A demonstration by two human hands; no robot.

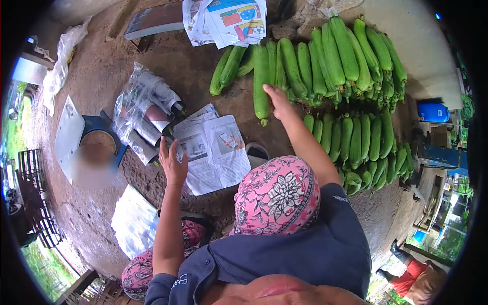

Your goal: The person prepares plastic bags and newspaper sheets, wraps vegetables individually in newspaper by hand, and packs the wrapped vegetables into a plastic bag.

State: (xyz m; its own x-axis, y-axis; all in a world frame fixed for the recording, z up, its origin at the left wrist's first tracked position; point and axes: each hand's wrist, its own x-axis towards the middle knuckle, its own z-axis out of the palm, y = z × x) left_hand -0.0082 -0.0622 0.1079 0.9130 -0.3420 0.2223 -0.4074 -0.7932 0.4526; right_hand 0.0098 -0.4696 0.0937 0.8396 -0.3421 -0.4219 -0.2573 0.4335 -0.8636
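My right hand (278, 103) grips a long green gourd (261, 76) by its side; the thumb lies near its edge and the other fingers are mostly hidden. My left hand (174, 161) is open, fingers spread, holding nothing. It hovers at the left edge of a newspaper sheet (216, 152) spread on the floor. Just beyond that hand lies a clear plastic bag (140, 96) of gourds rolled in newspaper, their dark ends poking out. Right of my right hand, many more gourds (343, 51) are stacked in rows, with a second group (356, 137) nearer me.
A paper stack (236, 23) lies at the top beside a low bench (155, 21). At left stands a blue-framed scale (104, 137), partly blurred. White plastic bags (133, 221) lie near my left knee. A blue container (433, 113) and another person (414, 279) are at far right.
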